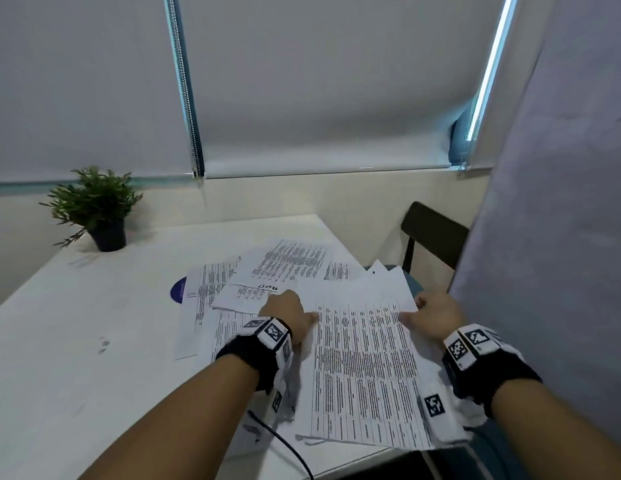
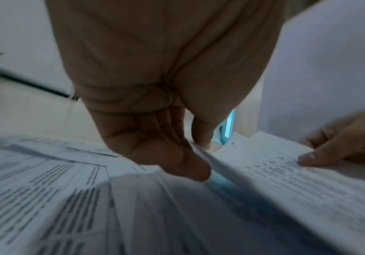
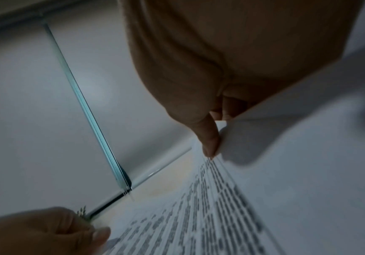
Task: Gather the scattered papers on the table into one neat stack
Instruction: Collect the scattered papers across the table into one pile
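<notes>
Nearest, a black cable (image 1: pixel 285 441) trails over the white table's (image 1: pixel 77 341) front edge. Both hands hold one bundle of printed sheets (image 1: pixel 364 368) at the table's right side, its right part overhanging the edge: left hand (image 1: pixel 288 315) pinches the left margin, thumb on top; right hand (image 1: pixel 437 317) grips the right margin, thumb (image 3: pixel 209 138) pressed on the page. Print too blurred to read. Beyond, loose papers (image 1: pixel 288 265) lie overlapping; handwriting on one, illegible. Blue disc (image 1: pixel 179 290) under them. Potted plant (image 1: pixel 94 206) at far left; dark chair (image 1: pixel 434 233) at far right.
</notes>
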### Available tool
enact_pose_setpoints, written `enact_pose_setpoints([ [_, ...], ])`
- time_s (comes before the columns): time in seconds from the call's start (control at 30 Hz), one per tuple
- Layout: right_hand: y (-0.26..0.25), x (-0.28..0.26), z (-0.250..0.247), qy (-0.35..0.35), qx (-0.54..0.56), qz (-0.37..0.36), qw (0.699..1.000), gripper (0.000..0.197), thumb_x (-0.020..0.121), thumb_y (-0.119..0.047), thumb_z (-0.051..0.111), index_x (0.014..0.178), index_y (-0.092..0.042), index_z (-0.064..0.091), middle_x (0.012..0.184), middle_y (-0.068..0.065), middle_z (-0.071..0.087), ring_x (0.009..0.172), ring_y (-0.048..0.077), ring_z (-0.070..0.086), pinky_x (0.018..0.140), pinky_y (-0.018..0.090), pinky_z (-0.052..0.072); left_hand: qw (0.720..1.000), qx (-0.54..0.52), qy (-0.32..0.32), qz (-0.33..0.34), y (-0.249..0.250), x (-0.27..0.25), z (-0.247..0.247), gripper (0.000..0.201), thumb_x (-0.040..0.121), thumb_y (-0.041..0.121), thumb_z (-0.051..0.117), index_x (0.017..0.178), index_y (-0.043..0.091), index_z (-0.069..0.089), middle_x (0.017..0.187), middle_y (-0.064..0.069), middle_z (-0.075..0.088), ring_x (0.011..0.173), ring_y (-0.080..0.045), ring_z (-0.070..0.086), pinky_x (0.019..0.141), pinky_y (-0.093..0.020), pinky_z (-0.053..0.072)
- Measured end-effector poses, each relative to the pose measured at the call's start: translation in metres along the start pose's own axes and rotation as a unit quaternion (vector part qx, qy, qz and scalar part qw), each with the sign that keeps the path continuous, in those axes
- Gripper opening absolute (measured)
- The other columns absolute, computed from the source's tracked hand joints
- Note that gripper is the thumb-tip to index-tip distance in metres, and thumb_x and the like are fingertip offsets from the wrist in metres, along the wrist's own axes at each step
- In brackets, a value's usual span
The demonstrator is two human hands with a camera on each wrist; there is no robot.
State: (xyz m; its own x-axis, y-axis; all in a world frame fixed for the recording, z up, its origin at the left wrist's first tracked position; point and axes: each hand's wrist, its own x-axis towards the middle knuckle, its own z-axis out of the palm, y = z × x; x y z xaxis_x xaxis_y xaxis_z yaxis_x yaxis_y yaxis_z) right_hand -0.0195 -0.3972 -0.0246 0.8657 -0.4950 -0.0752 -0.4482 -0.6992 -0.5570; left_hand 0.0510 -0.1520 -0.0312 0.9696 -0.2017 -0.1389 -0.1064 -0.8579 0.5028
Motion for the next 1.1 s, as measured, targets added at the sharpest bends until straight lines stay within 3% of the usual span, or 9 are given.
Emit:
enact_pose_setpoints([
  [0.07, 0.001, 0.0, 0.004, 0.005, -0.025, 0.005, 1.0, 0.028, 0.089, -0.028, 0.077, 0.077, -0.009, 0.06, 0.071, 0.005, 0.059, 0.061, 0.014, 0.053, 0.051, 0.026, 0.038, 1.0, 0.014, -0.02, 0.0, 0.001, 0.002, 0.001, 0.054, 0.094, 0.05, 0.062, 0.061, 0.009, 0.051, 0.057, -0.005, 0.054, 0.053, -0.022, 0.054, 0.061, -0.031, 0.052],
  [0.3, -0.024, -0.002, -0.002, 0.053, -0.041, -0.044, 0.997, 0.037, 0.088, -0.039, 0.072, 0.111, -0.013, 0.059, 0.102, 0.004, 0.062, 0.093, 0.025, 0.058, 0.078, 0.033, 0.048, 0.999, 0.045, 0.001, -0.015, -0.027, 0.018, -0.037, 0.023, 0.089, 0.021, 0.062, 0.094, 0.0, 0.072, 0.076, -0.012, 0.072, 0.06, -0.026, 0.063, 0.068, -0.037, 0.062],
  [0.47, -0.081, -0.004, 0.009, -0.034, -0.011, -0.122, 0.992, 0.037, 0.089, -0.045, 0.072, 0.111, -0.016, 0.064, 0.11, 0.001, 0.066, 0.097, 0.02, 0.063, 0.072, 0.031, 0.044, 0.995, 0.061, 0.033, -0.065, -0.062, 0.038, -0.07, 0.019, 0.092, 0.022, 0.057, 0.08, 0.007, 0.061, 0.068, -0.009, 0.059, 0.056, -0.023, 0.053, 0.06, -0.028, 0.048],
  [0.57, -0.116, 0.007, 0.033, -0.092, -0.047, -0.159, 0.982, 0.039, 0.088, -0.051, 0.071, 0.11, -0.02, 0.063, 0.113, 0.0, 0.067, 0.103, 0.02, 0.064, 0.082, 0.033, 0.049, 0.992, 0.06, 0.065, -0.089, -0.084, 0.056, -0.084, 0.025, 0.095, 0.025, 0.055, 0.081, 0.006, 0.061, 0.064, -0.007, 0.052, 0.059, -0.024, 0.051, 0.055, -0.025, 0.041],
  [0.73, -0.165, 0.024, 0.075, -0.155, -0.096, -0.228, 0.956, 0.048, 0.092, -0.048, 0.069, 0.129, -0.017, 0.063, 0.129, 0.003, 0.062, 0.109, 0.019, 0.057, 0.087, 0.028, 0.042, 0.99, 0.049, 0.073, -0.106, -0.101, 0.1, -0.093, 0.036, 0.097, 0.03, 0.053, 0.073, 0.005, 0.059, 0.095, -0.024, 0.069, 0.069, -0.03, 0.06, 0.057, -0.025, 0.04],
  [0.8, -0.182, 0.034, 0.09, -0.162, -0.128, -0.245, 0.947, 0.051, 0.093, -0.046, 0.067, 0.133, -0.014, 0.063, 0.134, 0.005, 0.063, 0.121, 0.023, 0.059, 0.096, 0.03, 0.046, 0.989, 0.06, 0.077, -0.11, -0.102, 0.119, -0.093, 0.041, 0.098, 0.033, 0.053, 0.065, 0.008, 0.051, 0.086, -0.02, 0.063, 0.059, -0.024, 0.052, 0.052, -0.024, 0.035],
  [0.87, -0.193, 0.049, 0.105, -0.164, -0.178, -0.252, 0.937, 0.047, 0.092, -0.045, 0.068, 0.126, -0.012, 0.068, 0.127, 0.007, 0.068, 0.116, 0.027, 0.064, 0.099, 0.037, 0.053, 0.987, 0.078, 0.079, -0.113, -0.098, 0.137, -0.09, 0.041, 0.098, 0.036, 0.054, 0.07, 0.007, 0.05, 0.08, -0.012, 0.054, 0.063, -0.024, 0.052, 0.058, -0.025, 0.038],
  [1.0, -0.193, 0.071, 0.128, -0.175, -0.256, -0.235, 0.921, 0.034, 0.08, -0.045, 0.075, 0.092, -0.013, 0.073, 0.087, 0.004, 0.074, 0.075, 0.023, 0.072, 0.071, 0.032, 0.061, 0.982, 0.165, 0.017, -0.096, -0.086, 0.17, -0.073, 0.036, 0.095, 0.048, 0.058, 0.089, 0.012, 0.055, 0.09, -0.009, 0.054, 0.1, -0.03, 0.067, 0.072, -0.031, 0.045],
  [1.1, -0.188, 0.077, 0.132, -0.16, -0.262, -0.236, 0.922, 0.039, 0.079, -0.052, 0.078, 0.086, -0.014, 0.07, 0.08, 0.001, 0.067, 0.074, 0.025, 0.068, 0.064, 0.029, 0.054, 0.963, 0.246, -0.045, -0.096, -0.084, 0.191, -0.064, 0.039, 0.087, 0.049, 0.068, 0.091, 0.011, 0.063, 0.082, -0.004, 0.06, 0.09, -0.024, 0.066, 0.079, -0.033, 0.052],
])
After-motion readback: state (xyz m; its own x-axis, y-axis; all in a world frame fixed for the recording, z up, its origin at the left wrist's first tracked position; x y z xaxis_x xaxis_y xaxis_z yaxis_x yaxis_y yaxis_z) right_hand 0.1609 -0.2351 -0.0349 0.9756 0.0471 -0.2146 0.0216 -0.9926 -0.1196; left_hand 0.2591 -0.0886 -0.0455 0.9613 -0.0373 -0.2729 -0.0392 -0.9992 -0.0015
